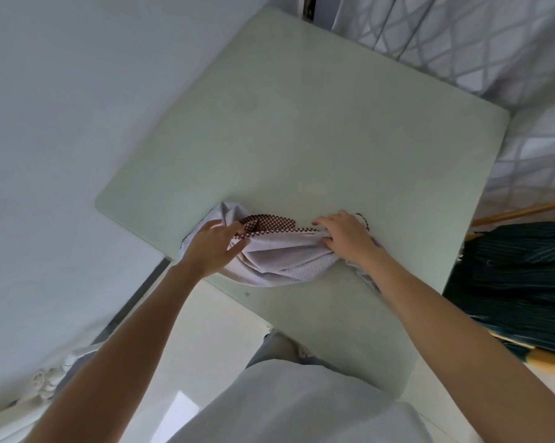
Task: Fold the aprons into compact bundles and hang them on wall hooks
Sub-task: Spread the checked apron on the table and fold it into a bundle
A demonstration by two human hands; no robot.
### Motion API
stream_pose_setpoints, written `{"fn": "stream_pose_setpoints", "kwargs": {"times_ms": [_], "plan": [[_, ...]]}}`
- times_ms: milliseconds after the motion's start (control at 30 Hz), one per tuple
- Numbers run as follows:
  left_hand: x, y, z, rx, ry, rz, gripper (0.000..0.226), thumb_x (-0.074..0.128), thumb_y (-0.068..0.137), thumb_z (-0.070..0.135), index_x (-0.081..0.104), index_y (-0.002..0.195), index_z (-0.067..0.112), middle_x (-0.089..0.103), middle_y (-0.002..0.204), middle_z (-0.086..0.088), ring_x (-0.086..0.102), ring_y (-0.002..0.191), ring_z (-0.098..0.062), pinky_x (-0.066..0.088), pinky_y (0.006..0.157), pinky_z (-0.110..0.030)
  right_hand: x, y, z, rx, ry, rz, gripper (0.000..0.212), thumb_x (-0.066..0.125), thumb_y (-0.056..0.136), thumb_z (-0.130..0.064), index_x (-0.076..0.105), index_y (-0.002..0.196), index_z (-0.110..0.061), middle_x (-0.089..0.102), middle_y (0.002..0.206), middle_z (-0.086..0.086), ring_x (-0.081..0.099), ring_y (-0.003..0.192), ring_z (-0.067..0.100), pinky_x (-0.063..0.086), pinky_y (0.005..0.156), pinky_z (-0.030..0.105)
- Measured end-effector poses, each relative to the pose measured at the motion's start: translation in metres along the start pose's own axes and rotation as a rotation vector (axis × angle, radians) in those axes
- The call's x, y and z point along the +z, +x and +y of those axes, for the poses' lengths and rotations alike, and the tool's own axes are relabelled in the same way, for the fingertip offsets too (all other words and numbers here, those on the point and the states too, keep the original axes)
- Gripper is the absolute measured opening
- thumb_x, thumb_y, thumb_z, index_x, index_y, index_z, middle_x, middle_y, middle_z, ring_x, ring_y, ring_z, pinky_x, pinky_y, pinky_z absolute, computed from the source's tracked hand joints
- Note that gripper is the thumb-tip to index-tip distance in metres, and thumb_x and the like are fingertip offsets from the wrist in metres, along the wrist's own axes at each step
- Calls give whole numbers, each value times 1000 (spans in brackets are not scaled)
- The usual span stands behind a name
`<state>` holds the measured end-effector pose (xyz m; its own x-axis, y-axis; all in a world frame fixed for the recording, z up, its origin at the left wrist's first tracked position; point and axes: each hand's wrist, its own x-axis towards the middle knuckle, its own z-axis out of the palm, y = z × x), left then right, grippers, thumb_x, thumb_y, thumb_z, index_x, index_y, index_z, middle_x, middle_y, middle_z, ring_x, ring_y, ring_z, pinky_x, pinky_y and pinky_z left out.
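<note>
A home room: a plain pale table [301,139] beside patterned curtains [461,36] and white walls [45,123].

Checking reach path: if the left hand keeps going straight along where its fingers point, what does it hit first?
Probably the brown checkered trim of the apron; the left hand points right-forward, fingertips almost on it. Depth is unclear.

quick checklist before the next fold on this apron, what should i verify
1. Apron on the table: ok, bunched near the front edge.
2. Right hand has hold: ok, fingers curl into the cloth.
3. Left hand has hold: not ok, fingers lie straight on the fabric.
4. Cloth flat enough to fold: not ok, crumpled, brown checked trim twisted.
5. Room to spread it: ok, bare tabletop beyond.
6. Wall hooks ready: cannot tell, none in view.
</note>
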<state>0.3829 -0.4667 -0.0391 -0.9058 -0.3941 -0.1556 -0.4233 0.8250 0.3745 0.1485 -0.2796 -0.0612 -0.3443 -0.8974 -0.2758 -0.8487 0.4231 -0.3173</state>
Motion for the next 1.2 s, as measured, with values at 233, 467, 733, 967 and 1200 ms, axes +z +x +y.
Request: {"fn": "stream_pose_setpoints", "kwargs": {"times_ms": [233, 467, 733, 967, 1200], "plan": [[-26, -5, 7, -135, 41, -17, 40, 56, 87, 42, 57, 122, 21, 67, 110, -5, 62, 99, -26, 44, 84, -34, -65, -14, 24, -11, 362, 93, 19, 69, 79, -6, 68, 98, -8, 53, 106, 1, 44, 103, 16, 36, 89, 27], [-44, 4, 14, -312, 174, 306, 19, 53, 93, 24, 67, 101, 13, 70, 93, -5, 56, 96, -27, 44, 78, -37, -117, -31, 43, 37, 781, -26, 13, 72, 80, -9, 59, 83, -10, 60, 76, -4, 53, 64, -1, 41, 65, 13], [-103, 83, 25, -360, 175, 572, 23, 54, 93, 35, 62, 93, 13, 62, 90, -7, 61, 76, -33, 41, 55, -34, -150, 17, 71, 74, 254, 372, 14, 57, 91, -19, 68, 90, -10, 64, 87, 4, 56, 79, 19, 39, 68, 28], [-111, 192, 4, -160, -68, 496, 26, 54, 93, 26, 60, 112, 9, 56, 113, -10, 61, 83, -31, 48, 71, -39, -170, 89, 92, 354, -98, 732, 14, 56, 89, -11, 67, 86, -2, 60, 89, 17, 51, 83, 34, 39, 72, 40], [-48, 251, -25, -32, -148, 238, 50, 56, 92, 25, 40, 139, 19, 30, 148, -10, 40, 129, -32, 43, 97, -44, -122, 133, 106, 579, -3, 563, 28, 54, 89, -9, 60, 116, -7, 50, 124, 17, 48, 108, 36, 37, 89, 45]]}}
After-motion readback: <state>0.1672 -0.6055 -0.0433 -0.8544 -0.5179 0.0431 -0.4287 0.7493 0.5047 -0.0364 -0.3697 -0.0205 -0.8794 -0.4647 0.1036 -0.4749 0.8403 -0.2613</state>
